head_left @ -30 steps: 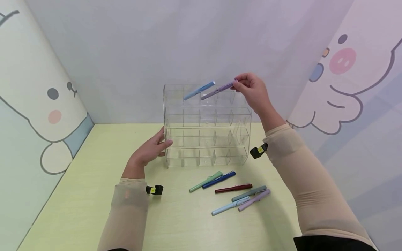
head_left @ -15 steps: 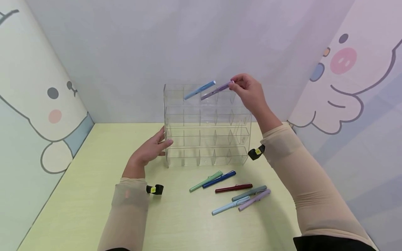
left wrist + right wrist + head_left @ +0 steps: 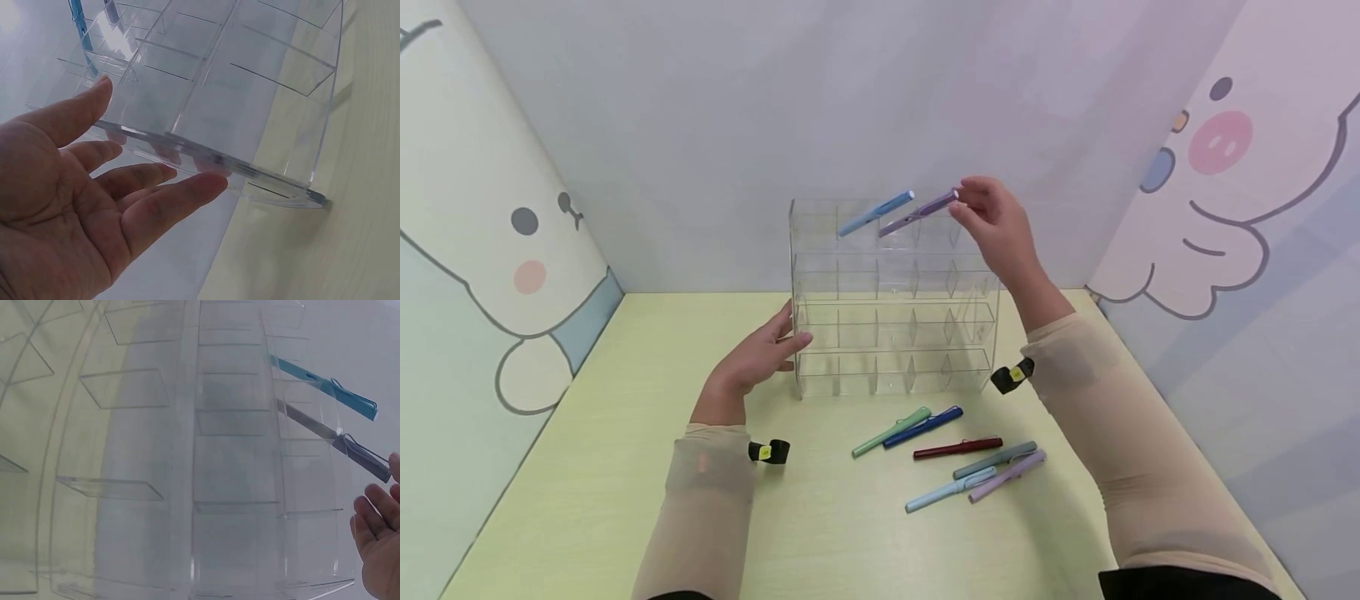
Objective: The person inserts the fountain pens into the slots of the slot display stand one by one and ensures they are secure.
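Observation:
A clear acrylic pen rack (image 3: pixel 895 312) with rows of small compartments stands upright on the table. In its top row lean a blue pen (image 3: pixel 877 214) and a purple pen (image 3: pixel 917 215), both slanting up to the right. My right hand (image 3: pixel 998 223) is at the purple pen's upper end; in the right wrist view its fingers are parted and the thumb is close to that pen's tip (image 3: pixel 381 470). At the rack's left side, my left hand (image 3: pixel 758 354) touches the side panel with extended fingers, the thumb near the front edge (image 3: pixel 94 103).
Several pens lie on the table before the rack: a green pen (image 3: pixel 891 432), a dark blue pen (image 3: pixel 923 427), a dark red pen (image 3: pixel 958 449), a grey-green pen (image 3: pixel 992 461), a light blue pen (image 3: pixel 950 490) and a lilac pen (image 3: pixel 1007 477). A pale curtain (image 3: pixel 700 150) hangs behind.
My right hand has slid left along the purple pen, then loosened its pinch, leaving the pen leaning in the top row. My left hand stays at the rack's side.

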A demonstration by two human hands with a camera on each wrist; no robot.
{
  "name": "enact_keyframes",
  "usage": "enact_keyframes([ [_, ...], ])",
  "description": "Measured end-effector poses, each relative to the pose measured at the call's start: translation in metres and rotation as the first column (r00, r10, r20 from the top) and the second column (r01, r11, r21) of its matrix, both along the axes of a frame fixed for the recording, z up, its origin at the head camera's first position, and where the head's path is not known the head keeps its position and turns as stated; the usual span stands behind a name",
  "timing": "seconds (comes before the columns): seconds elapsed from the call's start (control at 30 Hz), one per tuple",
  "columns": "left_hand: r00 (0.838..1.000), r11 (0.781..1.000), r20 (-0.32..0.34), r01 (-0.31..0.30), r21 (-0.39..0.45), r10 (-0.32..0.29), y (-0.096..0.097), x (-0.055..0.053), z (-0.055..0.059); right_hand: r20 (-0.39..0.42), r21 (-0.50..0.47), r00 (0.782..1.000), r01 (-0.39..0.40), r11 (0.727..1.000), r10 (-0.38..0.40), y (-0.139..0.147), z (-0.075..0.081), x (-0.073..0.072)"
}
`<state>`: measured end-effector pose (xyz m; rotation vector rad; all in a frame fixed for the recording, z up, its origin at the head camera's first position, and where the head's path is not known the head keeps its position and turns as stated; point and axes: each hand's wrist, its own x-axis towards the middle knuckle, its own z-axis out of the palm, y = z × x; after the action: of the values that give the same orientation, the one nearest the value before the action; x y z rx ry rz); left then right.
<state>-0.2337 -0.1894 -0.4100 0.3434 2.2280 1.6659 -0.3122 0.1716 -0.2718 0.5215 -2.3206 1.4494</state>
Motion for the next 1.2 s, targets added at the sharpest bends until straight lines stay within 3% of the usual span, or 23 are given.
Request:
enact_keyframes([
  [0.13, 1.0, 1.0, 0.005, 0.005, -0.005, -0.005, -0.001, 0.001, 0.0, -0.11, -0.219, 0.994, -0.039, 0.975, 0.014, 0.001, -0.009, 0.027],
  [0.23, 1.0, 1.0, 0.004, 0.012, -0.011, -0.012, -0.001, 0.001, -0.001, -0.198, -0.364, 0.98, -0.1, 0.926, 0.028, 0.005, -0.02, 0.049],
  [0.37, 1.0, 1.0, -0.004, 0.011, -0.011, -0.011, -0.001, 0.0, -0.002, -0.261, -0.463, 0.962, -0.201, 0.863, 0.083, 0.012, -0.041, 0.071],
  [0.5, 1.0, 1.0, -0.003, 0.001, -0.005, -0.001, -0.001, 0.0, -0.001, -0.252, -0.486, 0.961, -0.225, 0.844, 0.111, 0.016, -0.056, 0.088],
  [0.7, 1.0, 1.0, 0.003, 0.009, 0.003, -0.009, -0.002, 0.001, -0.002, -0.243, -0.495, 0.967, -0.197, 0.846, 0.083, 0.025, -0.067, 0.103],
  [0.93, 1.0, 1.0, 0.009, -0.002, -0.005, 0.002, -0.002, 0.0, -0.002, -0.258, -0.536, 0.962, -0.217, 0.816, 0.086, 0.035, -0.073, 0.114],
  [1.2, 1.0, 1.0, 0.006, -0.001, -0.012, 0.002, -0.002, 0.001, -0.003, -0.276, -0.534, 0.952, -0.264, 0.803, 0.13, 0.041, -0.079, 0.118],
])
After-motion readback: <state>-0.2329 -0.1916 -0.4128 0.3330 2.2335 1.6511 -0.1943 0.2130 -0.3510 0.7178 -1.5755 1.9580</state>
